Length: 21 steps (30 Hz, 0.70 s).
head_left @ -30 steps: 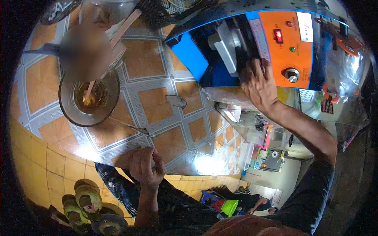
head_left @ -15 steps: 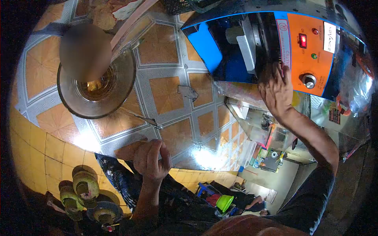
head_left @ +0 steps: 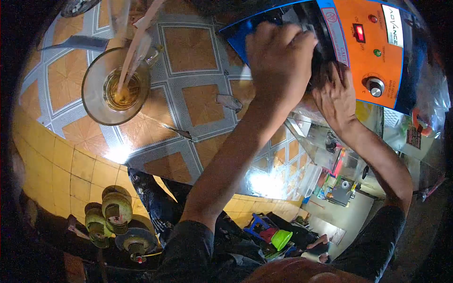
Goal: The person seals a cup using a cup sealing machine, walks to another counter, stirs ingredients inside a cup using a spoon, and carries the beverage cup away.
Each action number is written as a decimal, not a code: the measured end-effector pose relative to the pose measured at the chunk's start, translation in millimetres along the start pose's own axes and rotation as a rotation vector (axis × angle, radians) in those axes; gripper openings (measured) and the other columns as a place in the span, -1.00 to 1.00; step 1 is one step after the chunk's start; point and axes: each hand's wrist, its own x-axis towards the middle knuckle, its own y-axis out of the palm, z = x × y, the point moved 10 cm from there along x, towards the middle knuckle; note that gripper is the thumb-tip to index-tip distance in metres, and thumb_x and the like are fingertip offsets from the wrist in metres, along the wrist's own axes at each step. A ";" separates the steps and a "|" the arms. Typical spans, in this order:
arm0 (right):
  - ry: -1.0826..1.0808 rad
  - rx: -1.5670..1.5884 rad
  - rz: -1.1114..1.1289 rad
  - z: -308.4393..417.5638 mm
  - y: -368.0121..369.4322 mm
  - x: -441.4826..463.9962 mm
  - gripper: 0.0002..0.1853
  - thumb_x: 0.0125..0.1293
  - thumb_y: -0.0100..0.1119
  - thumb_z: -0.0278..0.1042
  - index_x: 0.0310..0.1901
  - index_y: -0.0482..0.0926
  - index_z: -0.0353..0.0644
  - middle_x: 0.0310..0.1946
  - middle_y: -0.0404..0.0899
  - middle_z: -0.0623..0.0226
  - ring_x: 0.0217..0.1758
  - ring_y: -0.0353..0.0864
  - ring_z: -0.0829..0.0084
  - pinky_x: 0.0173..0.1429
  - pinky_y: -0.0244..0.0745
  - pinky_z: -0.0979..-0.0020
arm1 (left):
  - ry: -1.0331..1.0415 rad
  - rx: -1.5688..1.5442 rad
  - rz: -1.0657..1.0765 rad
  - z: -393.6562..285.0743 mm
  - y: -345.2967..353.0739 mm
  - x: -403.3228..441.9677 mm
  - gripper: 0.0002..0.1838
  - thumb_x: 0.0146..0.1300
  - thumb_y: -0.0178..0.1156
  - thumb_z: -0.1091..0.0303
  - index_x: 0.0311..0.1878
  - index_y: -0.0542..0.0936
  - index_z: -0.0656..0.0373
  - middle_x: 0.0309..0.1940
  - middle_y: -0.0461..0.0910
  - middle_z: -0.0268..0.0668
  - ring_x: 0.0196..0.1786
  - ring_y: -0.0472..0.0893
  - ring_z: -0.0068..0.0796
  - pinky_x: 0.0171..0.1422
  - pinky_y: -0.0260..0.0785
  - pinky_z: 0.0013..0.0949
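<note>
A blue machine with an orange control panel [head_left: 365,56], marked ADVANCE, stands at the upper right, its switch glowing red. Over its dark opening is my left hand [head_left: 281,59], fingers curled and pressed together; whatever they hold is hidden behind the hand. Just below and to the right, my right hand [head_left: 335,94] is bent with its fingertips at the machine's dark inner part, beside the caution label [head_left: 336,35]. Its fingertips are in shadow, so what they grip does not show clearly.
A glass mug [head_left: 92,101] of brown liquid stands on the tile-patterned tabletop [head_left: 191,47], with a long light-coloured stick [head_left: 134,47] in it. A small grey scrap [head_left: 230,101] lies nearby. Gas cylinders [head_left: 116,212] stand on the yellow floor. Another person [head_left: 318,243] is farther back.
My left hand has moved up from the table's near edge to the machine's opening. My right hand stays by the machine. The view has shifted slightly.
</note>
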 end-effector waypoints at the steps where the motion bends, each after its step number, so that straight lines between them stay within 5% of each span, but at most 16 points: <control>1: -0.010 0.011 -0.025 0.0 -0.6 -1.4 -0.63 0.18 0.01 -0.15 -0.10 0.67 -0.14 -0.18 0.62 0.20 0.11 0.40 0.17 0.23 0.11 0.08 | 0.035 0.028 0.050 -5.3 13.4 4.7 -0.88 0.02 0.31 0.32 -0.33 0.63 0.04 -0.45 0.57 -0.39 -0.23 0.48 -0.25 -0.12 0.23 -0.16; 4: 0.013 -0.015 -0.053 -2.8 -4.6 1.0 -0.64 0.14 0.03 -0.12 -0.17 0.69 -0.14 -0.21 0.61 0.22 0.08 0.41 0.19 0.22 0.12 0.10 | 0.069 0.095 0.107 -9.1 33.1 0.5 -0.87 -0.01 0.23 0.28 -0.44 0.64 0.11 -0.46 0.58 -0.42 -0.16 0.44 -0.28 -0.10 0.19 -0.17; 10: 0.042 -0.020 -0.174 -4.2 -11.2 2.5 -0.69 0.10 0.07 -0.15 -0.28 0.70 -0.15 -0.25 0.59 0.29 0.01 0.42 0.30 0.20 0.14 0.18 | 0.149 0.186 0.191 -17.6 51.5 -20.9 -0.68 0.03 0.12 0.29 -0.16 0.65 0.20 -0.12 0.63 -0.30 -0.05 0.41 -0.26 -0.02 0.20 -0.11; 13: 0.028 -0.064 -0.087 -3.3 -10.9 2.1 -0.71 0.12 0.06 -0.20 -0.23 0.68 -0.12 -0.19 0.57 0.31 0.03 0.40 0.33 0.19 0.14 0.23 | 0.062 0.167 0.319 -16.8 61.6 -24.0 -0.48 -0.04 0.13 0.46 0.10 0.52 0.23 0.17 0.48 -0.14 0.06 0.34 -0.17 0.03 0.15 -0.03; 21: 0.067 -0.063 0.070 0.6 3.1 0.0 -0.65 0.17 -0.01 -0.26 -0.04 0.60 -0.12 -0.06 0.50 0.31 0.15 0.34 0.31 0.23 0.03 0.21 | 0.039 0.158 0.169 -10.3 51.8 -19.5 -0.62 0.04 0.11 0.30 -0.06 0.60 0.23 0.04 0.49 -0.18 0.05 0.35 -0.15 0.01 0.17 -0.04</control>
